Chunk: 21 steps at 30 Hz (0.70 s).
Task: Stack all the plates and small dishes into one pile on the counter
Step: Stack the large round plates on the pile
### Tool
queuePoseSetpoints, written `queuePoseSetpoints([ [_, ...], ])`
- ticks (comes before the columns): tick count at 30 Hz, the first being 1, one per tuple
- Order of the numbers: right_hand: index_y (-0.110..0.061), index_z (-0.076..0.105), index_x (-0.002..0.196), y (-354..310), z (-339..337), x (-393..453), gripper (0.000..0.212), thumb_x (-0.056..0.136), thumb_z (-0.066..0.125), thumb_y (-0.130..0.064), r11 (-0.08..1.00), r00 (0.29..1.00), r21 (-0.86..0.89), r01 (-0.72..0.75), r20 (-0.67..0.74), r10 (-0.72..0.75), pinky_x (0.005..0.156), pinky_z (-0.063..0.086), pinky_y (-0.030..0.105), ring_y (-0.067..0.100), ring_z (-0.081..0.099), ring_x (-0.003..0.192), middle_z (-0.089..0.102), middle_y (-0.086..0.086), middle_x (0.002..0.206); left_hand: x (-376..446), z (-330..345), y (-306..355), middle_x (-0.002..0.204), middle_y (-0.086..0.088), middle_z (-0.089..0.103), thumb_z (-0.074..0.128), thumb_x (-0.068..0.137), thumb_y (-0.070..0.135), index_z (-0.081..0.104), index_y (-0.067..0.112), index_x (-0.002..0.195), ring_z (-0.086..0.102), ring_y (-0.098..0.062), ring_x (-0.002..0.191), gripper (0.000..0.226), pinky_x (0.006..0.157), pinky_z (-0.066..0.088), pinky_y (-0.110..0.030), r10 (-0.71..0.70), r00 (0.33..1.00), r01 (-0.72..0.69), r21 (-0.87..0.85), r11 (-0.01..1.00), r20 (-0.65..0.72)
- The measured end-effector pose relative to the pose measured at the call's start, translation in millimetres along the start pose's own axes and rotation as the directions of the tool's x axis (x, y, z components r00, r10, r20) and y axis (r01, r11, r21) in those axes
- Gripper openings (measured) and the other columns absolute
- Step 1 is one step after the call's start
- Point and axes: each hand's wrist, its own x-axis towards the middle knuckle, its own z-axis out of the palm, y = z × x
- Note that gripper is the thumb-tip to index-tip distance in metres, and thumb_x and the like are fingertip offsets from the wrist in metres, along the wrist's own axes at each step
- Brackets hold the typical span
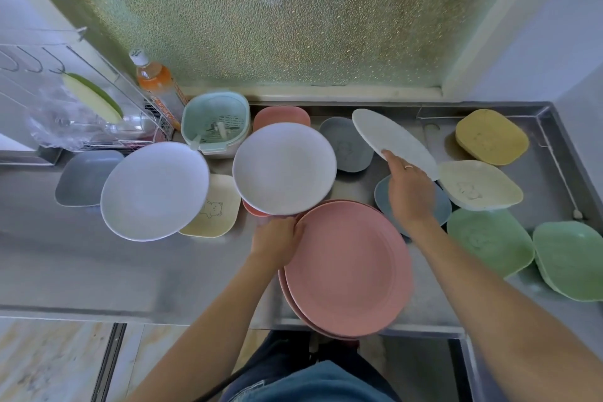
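Note:
My left hand [277, 240] grips the far-left rim of a pile of pink plates [349, 268] at the counter's front edge. My right hand [408, 189] holds a white plate [388, 137] tilted in the air, thumb on its near rim. Two more white plates lie flat: one in the middle [284, 168], one to the left [153, 191]. Small square dishes lie scattered around: grey [83, 178], cream with a bear [217, 209], pink [280, 117], grey [347, 143], yellow [491, 135], cream [478, 184], two green [487, 240] [571, 259]. A blue plate [381, 196] lies under my right hand.
A mint colander basket [215, 122] stands at the back, with an orange-drink bottle [153, 75] behind it. A wire dish rack [81, 108] with plastic wrap is at the far left. The steel counter [114, 264] has a raised rim on the right [567, 147].

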Motion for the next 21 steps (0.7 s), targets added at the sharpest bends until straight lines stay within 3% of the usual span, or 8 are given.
queuePoseSetpoints([
  [3, -0.009, 0.064, 0.118, -11.8, -17.1, -28.2, 0.042, 0.079, 0.051, 0.003, 0.981, 0.958, -0.035, 0.189, -0.213, -0.192, 0.060, 0.055, 0.035, 0.029, 0.069, 0.075, 0.074, 0.011, 0.093, -5.7, -8.1, 15.8, 0.091, -0.011, 0.067, 0.032, 0.097, 0.041, 0.058, 0.008, 0.088, 0.058, -0.031, 0.095, 0.043, 0.073, 0.041, -0.037, -0.030, 0.969, 0.029, -0.007, 1.000, -0.244],
  [5, -0.014, 0.069, 0.112, -21.2, -24.7, -50.1, 0.037, 0.081, 0.052, -0.004, 0.958, 0.917, -0.062, 0.279, -0.280, -0.285, 0.060, 0.054, 0.030, 0.022, 0.069, 0.075, 0.074, 0.004, 0.088, -7.4, -17.2, 31.5, 0.094, -0.012, 0.065, 0.033, 0.097, 0.042, 0.058, 0.007, 0.099, 0.058, -0.030, 0.095, 0.043, 0.073, 0.044, -0.039, -0.118, 0.943, 0.021, -0.297, 0.955, -0.312],
  [8, -0.017, 0.072, 0.109, -25.3, -32.7, -78.2, 0.032, 0.082, 0.058, -0.007, 0.925, 0.871, -0.072, 0.372, -0.318, -0.375, 0.061, 0.055, 0.029, 0.018, 0.070, 0.076, 0.075, 0.002, 0.088, -5.6, -38.5, 57.9, 0.107, -0.014, 0.064, 0.030, 0.095, 0.052, 0.047, 0.011, 0.131, 0.064, -0.030, 0.094, 0.057, 0.080, 0.055, -0.046, -0.266, 0.960, 0.063, -0.858, 0.510, -0.087],
  [10, -0.016, 0.071, 0.111, -22.1, -35.9, -98.9, 0.035, 0.078, 0.066, -0.003, 0.897, 0.852, -0.029, 0.441, -0.299, -0.429, 0.064, 0.059, 0.032, 0.021, 0.072, 0.080, 0.075, 0.003, 0.093, -2.9, -48.6, 68.8, 0.117, -0.011, 0.060, 0.035, 0.094, 0.053, 0.042, 0.015, 0.136, 0.064, -0.028, 0.097, 0.057, 0.080, 0.058, -0.045, -0.312, 0.948, 0.126, -0.970, 0.208, 0.056],
  [11, -0.016, 0.070, 0.113, -19.8, -36.6, -108.9, 0.041, 0.074, 0.072, -0.001, 0.888, 0.854, -0.008, 0.460, -0.270, -0.445, 0.066, 0.060, 0.033, 0.022, 0.072, 0.083, 0.075, 0.002, 0.096, -1.9, -52.2, 70.7, 0.120, -0.009, 0.058, 0.040, 0.093, 0.049, 0.042, 0.016, 0.136, 0.061, -0.029, 0.101, 0.054, 0.081, 0.057, -0.044, -0.334, 0.939, 0.151, -0.974, 0.171, 0.086],
  [14, -0.019, 0.068, 0.116, -10.9, -40.7, -131.9, 0.041, 0.078, 0.069, -0.005, 0.862, 0.856, 0.060, 0.504, -0.172, -0.488, 0.067, 0.061, 0.033, 0.021, 0.072, 0.089, 0.075, -0.002, 0.101, -8.7, -49.0, 66.5, 0.109, -0.009, 0.058, 0.050, 0.088, 0.020, 0.051, 0.009, 0.128, 0.058, -0.030, 0.097, 0.042, 0.067, 0.055, -0.036, -0.367, 0.924, 0.205, -0.948, 0.244, 0.105],
  [17, -0.024, 0.065, 0.118, -9.0, -51.2, -142.9, 0.032, 0.095, 0.045, -0.033, 0.844, 0.867, 0.223, 0.487, -0.011, -0.498, 0.083, 0.057, 0.039, 0.015, 0.068, 0.101, 0.072, -0.006, 0.108, -25.2, -32.0, 55.6, 0.101, -0.011, 0.063, 0.053, 0.077, 0.017, 0.061, 0.010, 0.110, 0.061, -0.036, 0.100, 0.035, 0.087, 0.053, -0.050, -0.390, 0.916, 0.214, -0.935, 0.283, 0.092],
  [21, -0.037, 0.038, 0.138, -6.7, -38.9, -150.1, 0.054, 0.093, 0.019, -0.060, 0.901, 0.973, 0.430, -0.065, 0.229, -0.039, 0.115, 0.013, 0.050, 0.011, 0.026, 0.141, 0.041, -0.009, 0.148, -51.6, -13.6, 47.5, 0.102, -0.009, 0.059, 0.044, 0.090, -0.001, 0.057, 0.005, 0.121, 0.056, -0.026, 0.092, 0.033, 0.077, 0.052, -0.035, -0.370, 0.926, 0.173, -0.955, 0.242, 0.073],
])
